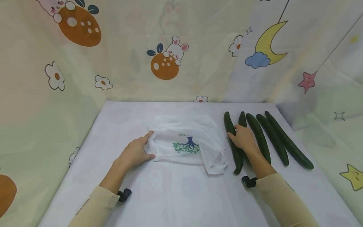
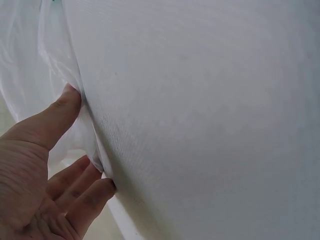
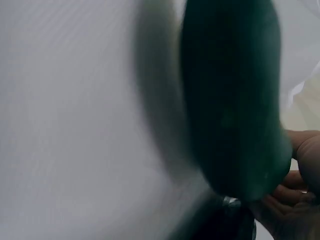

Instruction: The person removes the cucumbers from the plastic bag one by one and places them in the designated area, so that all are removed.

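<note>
A white plastic bag (image 1: 167, 142) with a printed tree lies flat on the table. My left hand (image 1: 134, 153) rests at its left edge, thumb and fingers spread apart; in the left wrist view the thumb tip touches the bag's thin film (image 2: 60, 75). My right hand (image 1: 244, 138) grips the leftmost cucumber (image 1: 238, 160) around its middle, thumb across it. A second cucumber (image 1: 242, 118) runs partly hidden beneath that hand. In the right wrist view a dark green cucumber (image 3: 232, 100) fills the middle, with fingers at its lower end.
Farther right lie three more cucumbers: one right beside the hand (image 1: 259, 138), then another (image 1: 273, 140), and the outermost (image 1: 292, 146) near the table's right edge. White cloth covers the table (image 1: 181, 195). Printed curtains (image 1: 119, 56) enclose its back and sides.
</note>
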Motion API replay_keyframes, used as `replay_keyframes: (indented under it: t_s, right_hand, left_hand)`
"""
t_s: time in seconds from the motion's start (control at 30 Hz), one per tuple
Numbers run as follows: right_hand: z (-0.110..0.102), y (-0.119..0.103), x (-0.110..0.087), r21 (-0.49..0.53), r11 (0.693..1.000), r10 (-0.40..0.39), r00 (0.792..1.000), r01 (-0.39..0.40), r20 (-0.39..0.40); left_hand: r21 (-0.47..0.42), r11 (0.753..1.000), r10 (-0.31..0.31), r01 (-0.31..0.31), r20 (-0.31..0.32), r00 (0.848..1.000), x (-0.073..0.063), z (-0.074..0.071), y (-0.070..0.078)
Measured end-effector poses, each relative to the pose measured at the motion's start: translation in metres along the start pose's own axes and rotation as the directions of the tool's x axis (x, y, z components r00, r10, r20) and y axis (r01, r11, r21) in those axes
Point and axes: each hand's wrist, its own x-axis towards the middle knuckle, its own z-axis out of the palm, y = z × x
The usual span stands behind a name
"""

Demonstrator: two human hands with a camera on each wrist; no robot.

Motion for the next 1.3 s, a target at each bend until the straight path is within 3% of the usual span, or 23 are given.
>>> replay_keyframes:
  t_s: [0.23, 0.7, 1.03, 1.3]
  right_hand:
    - [-0.002, -0.004, 0.000, -0.044, 0.999, -0.020, 1.000, 0.019, -0.010]
    - [-0.004, -0.007, -0.017, 0.041, 0.997, -0.065, 0.997, 0.067, -0.050]
    - [-0.007, -0.029, -0.020, -0.001, 0.995, -0.103, 0.995, 0.103, 0.008]
    - [-0.015, -0.055, -0.023, -0.064, 0.988, -0.145, 0.989, 0.142, -0.036]
  left_hand:
    - [0.004, 1.000, 0.006, -0.006, -0.001, 1.000, -0.001, 0.000, 0.002]
    - [0.006, 1.000, 0.013, -0.013, 0.001, 1.000, -0.004, -0.001, 0.004]
    - [0.015, 1.000, -0.002, 0.002, 0.028, 1.000, -0.009, 0.002, -0.001]
    - [-0.010, 0.999, 0.033, -0.033, 0.004, 0.999, -0.015, -0.003, 0.003]
